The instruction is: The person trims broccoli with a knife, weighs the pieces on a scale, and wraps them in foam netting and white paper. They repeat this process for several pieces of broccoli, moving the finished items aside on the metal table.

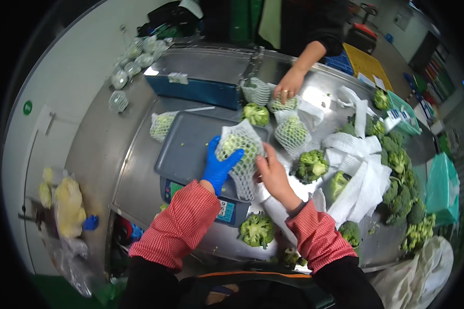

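Note:
A broccoli head in a white foam net is held over the grey scale tray. My left hand, in a blue glove, grips it from the left, thumb across the front. My bare right hand is at the net's right edge, fingers curled against the mesh. The net's lower end hangs loose below the broccoli. Under the tray is the scale's panel with blue labels. Close to my right hand lie a bare broccoli head and, nearer me, another broccoli.
Across the steel table, a co-worker's hand rests on a netted broccoli. White foam nets and piled broccoli lie at the right. A blue-sided steel box stands behind the tray. Netted heads are grouped at the far left.

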A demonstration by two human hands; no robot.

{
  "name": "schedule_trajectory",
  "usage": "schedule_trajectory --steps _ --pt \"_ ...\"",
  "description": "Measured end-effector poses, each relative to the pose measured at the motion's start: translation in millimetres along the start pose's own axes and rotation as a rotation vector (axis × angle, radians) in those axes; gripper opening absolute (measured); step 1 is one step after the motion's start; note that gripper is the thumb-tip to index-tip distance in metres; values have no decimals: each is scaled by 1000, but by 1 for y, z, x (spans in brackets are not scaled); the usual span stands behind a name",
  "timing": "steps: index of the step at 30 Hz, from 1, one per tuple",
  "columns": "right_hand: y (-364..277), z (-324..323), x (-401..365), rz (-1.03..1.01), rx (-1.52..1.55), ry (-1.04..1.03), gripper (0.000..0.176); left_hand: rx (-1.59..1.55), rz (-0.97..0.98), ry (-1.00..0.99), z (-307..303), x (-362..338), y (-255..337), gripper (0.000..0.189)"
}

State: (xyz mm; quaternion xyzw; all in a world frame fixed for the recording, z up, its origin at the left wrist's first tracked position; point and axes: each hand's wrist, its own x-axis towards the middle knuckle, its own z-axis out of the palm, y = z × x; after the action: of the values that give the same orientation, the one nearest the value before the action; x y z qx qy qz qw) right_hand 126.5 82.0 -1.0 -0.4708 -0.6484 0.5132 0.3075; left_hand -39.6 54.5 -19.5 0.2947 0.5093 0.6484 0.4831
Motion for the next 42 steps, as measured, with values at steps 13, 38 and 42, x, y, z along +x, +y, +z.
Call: schedule_trajectory --steps 13,38,42 --pt "20 -80 -81 -118 -297 188 47 -12 -13 -106 95 127 21 56" --pt "145 -254 -145 283 -1237 447 24 885 558 -1262 270 0 -150 59" --pt "141 -244 -157 289 -1143 474 24 1561 576 -1215 306 -31 -154 77"
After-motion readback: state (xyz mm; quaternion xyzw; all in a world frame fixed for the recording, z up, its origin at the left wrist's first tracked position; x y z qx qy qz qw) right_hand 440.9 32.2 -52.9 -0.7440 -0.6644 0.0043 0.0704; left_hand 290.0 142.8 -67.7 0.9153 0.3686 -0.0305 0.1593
